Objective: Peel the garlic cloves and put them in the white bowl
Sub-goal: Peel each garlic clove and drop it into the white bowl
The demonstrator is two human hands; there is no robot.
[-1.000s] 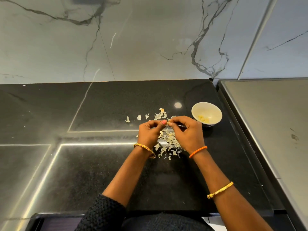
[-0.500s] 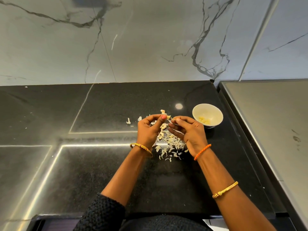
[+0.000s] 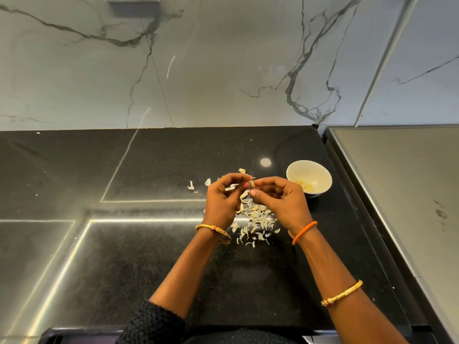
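While I hold both hands raised a little above the black counter (image 3: 149, 170), I work on one garlic clove (image 3: 251, 182) between my fingertips. My left hand (image 3: 222, 202) pinches the clove from the left side with thumb and first fingers, quite narrow, and my right hand (image 3: 280, 201) meets it from the right, its fingers curled in and closed on the skin at the tip. The clove itself is small and mostly hidden, so I cannot tell how much skin is on it.

Under my hands lies the pile of dry peels (image 3: 255, 219), with some loose pieces more to the far left. The white bowl (image 3: 308, 178) stands just to the right of my right hand, on the far right part of the counter, and some pale peeled cloves (image 3: 304, 184) lie in it.

To do this step well, I think the left hand should keep the clove firm but not crush it, while the right nail catches the edge of the skin and pulls along the length. Then a short move right brings the clean clove over the bowl.
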